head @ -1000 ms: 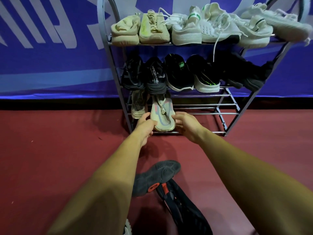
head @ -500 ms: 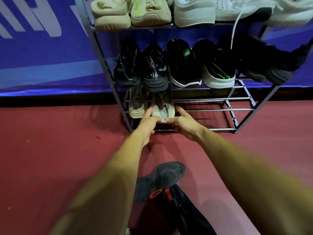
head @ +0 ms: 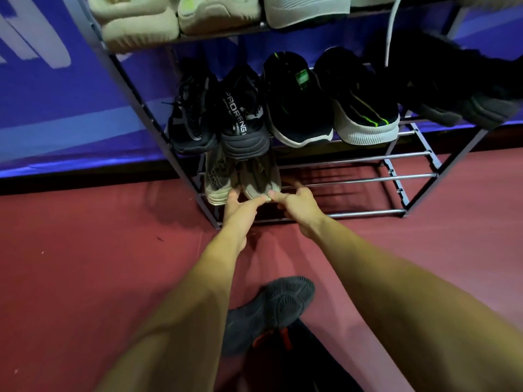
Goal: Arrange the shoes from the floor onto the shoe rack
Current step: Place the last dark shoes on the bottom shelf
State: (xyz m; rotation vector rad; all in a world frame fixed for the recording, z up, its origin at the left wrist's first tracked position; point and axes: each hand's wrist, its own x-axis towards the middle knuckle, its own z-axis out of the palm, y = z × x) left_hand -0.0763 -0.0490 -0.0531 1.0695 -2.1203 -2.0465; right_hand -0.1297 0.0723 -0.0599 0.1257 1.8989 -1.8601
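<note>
Seating the beige shoe (head: 259,179) on the bottom shelf, is that the step?

I'd judge so. It lies toe-in on the lowest rails of the shoe rack (head: 410,176), at the left end, just beside its mate (head: 218,179), its heel at the front rail. Pairing them side by side is why it goes there and not further right along the rails.

And the hands?

The left hand (head: 240,213) has its fingers (head: 253,201) stretched out against the heel, thumb up by the gap between the two shoes. The right hand (head: 297,206) lays a straight forefinger on the heel's other corner, the remaining fingers spread loose. Neither wraps the shoe: they press, they don't grip. Two points of contact let them square it on the rails.

Why reach so low?

The black shoes (head: 297,108) on the middle shelf hang their heels over the front and hide the beige pair's toes, and pale shoes (head: 141,26) fill the top shelf.

What's left?

A dark shoe (head: 271,306) lies with its sole showing on the red floor (head: 85,264) between the forearms, well apart from the rack; likely next
</note>
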